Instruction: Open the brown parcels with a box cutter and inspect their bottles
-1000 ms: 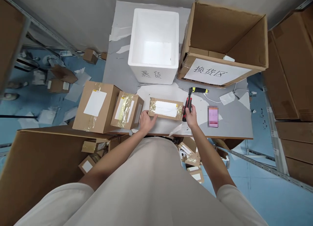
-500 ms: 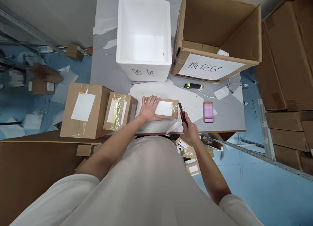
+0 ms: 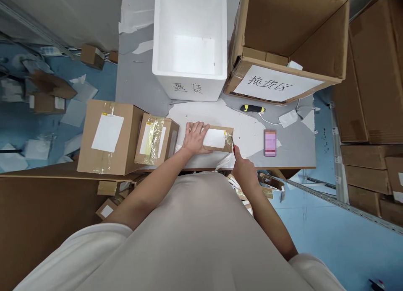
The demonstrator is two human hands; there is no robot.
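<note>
A small, long cardboard box [image 3: 218,139] with a white label and clear tape lies on the white patch of the table. My left hand [image 3: 195,139] rests over its left part, fingers stretched out and pressing on it. My right hand [image 3: 244,170] is closed around a red and black utility knife [image 3: 234,147], index finger extended along it. The blade is at the taped right end of the box; whether it has entered the tape I cannot tell. Most of the knife's handle is hidden in my hand.
A white foam box [image 3: 189,83] and a large open carton [image 3: 278,87] stand at the back. Two taped boxes, one bigger [image 3: 105,157] and one smaller [image 3: 171,133], stand left. A yellow-black cutter [image 3: 252,108] and a phone [image 3: 270,143] lie right. Cartons [image 3: 365,157] are stacked beyond.
My right hand has brought the knife to the right end of the small box, its index finger now extended. My left hand stays on the box. The view has shifted slightly.
</note>
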